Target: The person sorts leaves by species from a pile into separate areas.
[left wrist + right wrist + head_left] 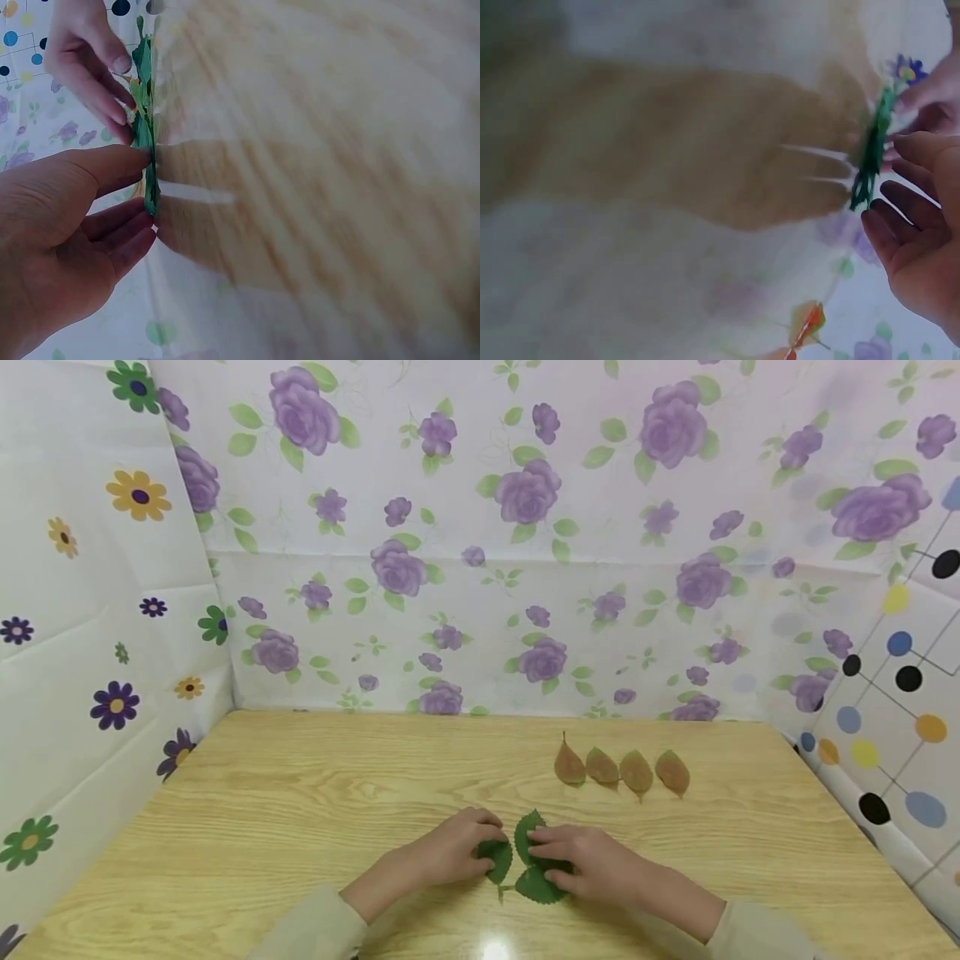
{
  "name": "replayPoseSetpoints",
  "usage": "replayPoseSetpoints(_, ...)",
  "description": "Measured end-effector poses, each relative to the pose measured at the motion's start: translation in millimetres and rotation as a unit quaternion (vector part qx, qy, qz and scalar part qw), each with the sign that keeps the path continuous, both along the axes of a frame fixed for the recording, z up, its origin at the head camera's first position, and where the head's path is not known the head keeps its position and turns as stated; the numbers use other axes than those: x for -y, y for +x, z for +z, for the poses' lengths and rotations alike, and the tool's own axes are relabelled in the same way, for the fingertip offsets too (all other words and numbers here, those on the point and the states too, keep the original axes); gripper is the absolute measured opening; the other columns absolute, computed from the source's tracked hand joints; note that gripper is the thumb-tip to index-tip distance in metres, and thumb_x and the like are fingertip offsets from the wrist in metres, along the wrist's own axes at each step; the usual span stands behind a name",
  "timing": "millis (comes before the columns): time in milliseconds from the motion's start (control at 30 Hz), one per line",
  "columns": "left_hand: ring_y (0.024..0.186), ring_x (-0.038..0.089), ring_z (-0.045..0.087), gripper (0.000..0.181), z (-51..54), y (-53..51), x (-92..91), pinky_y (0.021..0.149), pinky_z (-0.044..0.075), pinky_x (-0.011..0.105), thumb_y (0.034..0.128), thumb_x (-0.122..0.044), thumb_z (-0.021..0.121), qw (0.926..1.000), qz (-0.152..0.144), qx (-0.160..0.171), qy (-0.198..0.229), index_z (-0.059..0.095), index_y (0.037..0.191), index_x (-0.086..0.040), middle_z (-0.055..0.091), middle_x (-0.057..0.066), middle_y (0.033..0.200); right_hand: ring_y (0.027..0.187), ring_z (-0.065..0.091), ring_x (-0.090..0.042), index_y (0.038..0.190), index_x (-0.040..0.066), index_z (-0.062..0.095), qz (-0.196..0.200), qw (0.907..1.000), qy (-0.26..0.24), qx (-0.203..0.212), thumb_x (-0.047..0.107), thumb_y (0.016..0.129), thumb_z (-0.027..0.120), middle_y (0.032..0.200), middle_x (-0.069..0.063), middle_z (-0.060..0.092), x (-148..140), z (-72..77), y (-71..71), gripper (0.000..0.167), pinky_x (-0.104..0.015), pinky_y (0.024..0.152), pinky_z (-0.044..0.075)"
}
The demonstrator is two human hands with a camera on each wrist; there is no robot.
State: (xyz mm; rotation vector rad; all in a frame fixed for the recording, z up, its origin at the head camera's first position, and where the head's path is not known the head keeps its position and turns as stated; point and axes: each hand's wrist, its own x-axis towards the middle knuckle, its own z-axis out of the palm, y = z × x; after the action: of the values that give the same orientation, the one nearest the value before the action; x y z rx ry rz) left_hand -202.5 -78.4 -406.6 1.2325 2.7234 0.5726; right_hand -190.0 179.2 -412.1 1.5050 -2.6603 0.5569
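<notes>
Both hands [459, 850] [594, 864] touch green leaves [538, 887] lying between them.

"What sort of place is this?"
"A screened-off work spot: wood-grain table [300, 793], rose-print sheet [480, 635] along the far side, daisy-print sheet [75, 577] left, dotted sheet [888, 714] right."
"Home or studio?"
"Can't tell."

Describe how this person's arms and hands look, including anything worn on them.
The left sleeve and right sleeve are pale beige, with no visible pattern, ending on the forearms. The left hand and right hand are bare, with no gloves or rings that I can see.
</notes>
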Motion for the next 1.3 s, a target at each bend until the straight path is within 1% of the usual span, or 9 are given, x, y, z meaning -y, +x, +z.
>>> replayPoseSetpoints(333, 0.114, 0.025, 0.053, 0.032, 1.9, -3.6, -2.1, 0.095, 0.046, 0.032, 0.086, -0.009, 0.074, 0.9999, -0.014, -0.006, 0.005, 0.067, 0.116, -0.001, 0.059, 0.011, 0.121, 0.117, 0.057, -0.031, 0.117, -0.001, 0.067, 0.017, 0.9991, 0.008, -0.037, 0.011, 0.089, 0.07, 0.129, -0.018, 0.058, -3.6, -6.1, 5.1, 0.031, -0.038, 0.091, 0.05)
replayPoseSetpoints(433, 0.112, 0.024, 0.054, 0.036, 1.4, -4.9, -3.8, 0.094, 0.046, 0.032, 0.0837, -0.006, 0.075, 0.9995, 0.0, 0.017, 0.026, 0.066, 0.118, -0.001, 0.058, 0.01, 0.12, 0.117, 0.057, -0.031, 0.117, -0.001, 0.067, 0.017, 0.9991, 0.007, -0.037, 0.011, 0.089, 0.07, 0.129, -0.018, 0.058, -3.2, -5.8, 4.8, 0.03, -0.038, 0.09, 0.051)
replayPoseSetpoints(500, 0.111, 0.024, 0.054, 0.043, 1.5, -5.6, -5.1, 0.091, 0.047, 0.03, 0.0823, -0.004, 0.076, 0.9972, 0.017, 0.056, 0.047, 0.063, 0.123, -0.001, 0.056, 0.01, 0.121, 0.117, 0.057, -0.031, 0.117, -0.001, 0.068, 0.017, 0.9992, 0.007, -0.036, 0.01, 0.089, 0.07, 0.129, -0.018, 0.059, -2.9, -5.9, 4.5, 0.03, -0.038, 0.09, 0.051)
replayPoseSetpoints(667, 0.108, 0.026, 0.056, 0.074, -0.4, -8.8, -7.2, 0.087, 0.049, 0.03, 0.0768, 0.005, 0.077, 0.9767, 0.067, 0.165, 0.121, 0.043, 0.142, -0.002, 0.056, 0.012, 0.123, 0.116, 0.058, -0.031, 0.116, -0.001, 0.068, 0.014, 0.9993, 0.006, -0.033, 0.01, 0.088, 0.07, 0.128, -0.018, 0.059, -1.8, -6.3, 4.8, 0.029, -0.039, 0.09, 0.051)
replayPoseSetpoints(767, 0.1, 0.022, 0.058, 0.08, -4.2, -11.5, -5.4, 0.084, 0.05, 0.031, 0.0736, 0.007, 0.079, 0.9704, 0.082, 0.176, 0.143, 0.04, 0.143, -0.002, 0.06, 0.01, 0.115, 0.116, 0.058, -0.032, 0.116, -0.002, 0.068, 0.013, 0.9994, 0.007, -0.03, 0.009, 0.088, 0.07, 0.128, -0.019, 0.059, -1.5, -6.7, 5.3, 0.029, -0.039, 0.09, 0.051)
replayPoseSetpoints(933, 0.092, 0.02, 0.06, 0.066, -8.2, -14.5, 0.6, 0.082, 0.05, 0.034, 0.0755, 0.006, 0.078, 0.97, 0.077, 0.167, 0.159, 0.048, 0.134, -0.002, 0.063, 0.005, 0.1, 0.116, 0.058, -0.032, 0.116, -0.002, 0.067, 0.014, 0.9995, 0.006, -0.028, 0.01, 0.089, 0.07, 0.129, -0.019, 0.058, -1.7, -8.2, 5.0, 0.03, -0.039, 0.09, 0.051)
replayPoseSetpoints(1067, 0.096, 0.022, 0.061, 0.055, -8.6, -16.2, 5.0, 0.086, 0.049, 0.039, 0.0806, 0.004, 0.074, 0.9635, 0.088, 0.183, 0.174, 0.051, 0.13, -0.004, 0.064, 0.001, 0.097, 0.117, 0.057, -0.031, 0.117, -0.001, 0.067, 0.012, 0.9995, 0.011, -0.026, 0.01, 0.09, 0.069, 0.129, -0.018, 0.058, -1.4, -8.6, 4.7, 0.03, -0.039, 0.09, 0.051)
replayPoseSetpoints(1133, 0.096, 0.023, 0.061, 0.049, -8.3, -17.5, 7.5, 0.084, 0.05, 0.04, 0.0823, 0.003, 0.073, 0.9567, 0.101, 0.2, 0.185, 0.053, 0.126, -0.005, 0.064, 0.002, 0.099, 0.117, 0.057, -0.031, 0.118, -0.001, 0.067, 0.011, 0.9996, 0.014, -0.023, 0.011, 0.09, 0.069, 0.13, -0.018, 0.058, -0.9, -8.4, 4.9, 0.03, -0.039, 0.091, 0.05)
replayPoseSetpoints(1300, 0.083, 0.021, 0.062, 0.027, -9.9, -22.8, 14.1, 0.066, 0.053, 0.035, 0.0859, -0.002, 0.071, 0.9276, 0.122, 0.257, 0.243, 0.058, 0.109, -0.001, 0.066, 0.007, 0.094, 0.118, 0.057, -0.031, 0.118, -0.002, 0.066, 0.011, 0.9997, 0.015, -0.017, 0.01, 0.09, 0.068, 0.13, -0.019, 0.058, -0.2, -7.8, 5.8, 0.031, -0.04, 0.092, 0.05)
